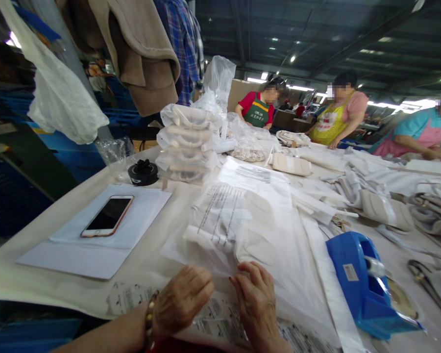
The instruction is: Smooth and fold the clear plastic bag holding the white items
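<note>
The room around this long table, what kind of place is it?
Most likely a packing floor in a factory or warehouse: people in aprons work along the table, a stack of bagged goods stands on it, and a blue tape dispenser sits beside the hands handling a clear plastic bag.

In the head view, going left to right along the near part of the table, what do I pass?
Rose-gold smartphone with dark screen lying on white paper sheets → left hand → right hand, both on the clear printed plastic bag → blue plastic tape dispenser → metal scissors.
</note>
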Demonstrator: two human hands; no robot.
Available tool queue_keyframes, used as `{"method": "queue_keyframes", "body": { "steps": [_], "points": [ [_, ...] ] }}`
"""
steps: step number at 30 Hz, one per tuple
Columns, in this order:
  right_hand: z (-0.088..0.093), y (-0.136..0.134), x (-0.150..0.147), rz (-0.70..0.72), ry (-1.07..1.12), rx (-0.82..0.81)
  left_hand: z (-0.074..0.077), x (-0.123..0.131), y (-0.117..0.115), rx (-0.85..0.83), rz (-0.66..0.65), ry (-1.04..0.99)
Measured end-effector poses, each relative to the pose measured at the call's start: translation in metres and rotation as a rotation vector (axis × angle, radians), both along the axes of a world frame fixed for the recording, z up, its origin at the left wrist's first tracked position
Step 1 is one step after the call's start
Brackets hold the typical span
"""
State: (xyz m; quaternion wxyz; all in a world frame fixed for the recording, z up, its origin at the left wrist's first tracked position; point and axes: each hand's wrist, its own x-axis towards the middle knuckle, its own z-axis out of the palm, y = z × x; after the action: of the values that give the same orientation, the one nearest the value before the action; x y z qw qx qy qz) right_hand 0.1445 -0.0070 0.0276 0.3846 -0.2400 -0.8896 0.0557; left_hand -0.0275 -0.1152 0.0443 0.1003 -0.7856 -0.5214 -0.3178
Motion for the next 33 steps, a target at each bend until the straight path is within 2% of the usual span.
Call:
{"method": "queue_keyframes", "body": {
  "steps": [2,4,5,6,8,10,13,15,22,25,28,31,33],
  "points": [
    [0.003,-0.001,-0.002,-0.008,0.000,-0.033,-0.014,0.014,-0.012,-0.346,0.150,-0.475],
    [0.004,-0.001,-0.002,-0.024,-0.002,-0.072,-0.021,0.026,-0.010,-0.695,0.336,-1.095],
    [0.005,0.000,-0.002,-0.026,-0.016,-0.084,-0.021,0.031,-0.005,-0.783,0.413,-1.375],
    [0.004,0.001,-0.002,-0.014,-0.039,-0.083,-0.020,0.034,0.002,-0.799,0.471,-1.605],
    [0.003,0.005,0.001,0.031,-0.095,-0.058,-0.015,0.036,0.018,-0.712,0.555,-1.864],
    [0.004,0.009,0.003,0.050,-0.123,-0.055,-0.010,0.036,0.031,-0.679,0.603,-1.942],
    [0.009,0.011,0.004,0.087,-0.147,-0.080,-0.009,0.031,0.037,-0.790,0.628,-1.903],
    [0.014,0.012,0.004,0.130,-0.168,-0.138,-0.011,0.026,0.033,-0.827,0.636,-1.837],
    [0.021,0.019,0.001,0.122,-0.204,-0.501,-0.012,0.007,0.007,-0.715,0.663,-1.679],
    [0.028,0.024,-0.001,0.145,-0.181,-0.638,-0.008,0.015,0.009,-0.727,0.659,-1.711],
    [0.035,0.027,-0.002,0.183,-0.126,-0.726,-0.008,0.030,0.018,-0.828,0.593,-1.793],
    [0.036,0.028,-0.002,0.205,-0.067,-0.721,-0.012,0.042,0.025,-0.869,0.510,-1.853],
    [0.033,0.028,-0.001,0.210,-0.046,-0.705,-0.015,0.048,0.026,-0.825,0.514,-1.867]
  ]
}}
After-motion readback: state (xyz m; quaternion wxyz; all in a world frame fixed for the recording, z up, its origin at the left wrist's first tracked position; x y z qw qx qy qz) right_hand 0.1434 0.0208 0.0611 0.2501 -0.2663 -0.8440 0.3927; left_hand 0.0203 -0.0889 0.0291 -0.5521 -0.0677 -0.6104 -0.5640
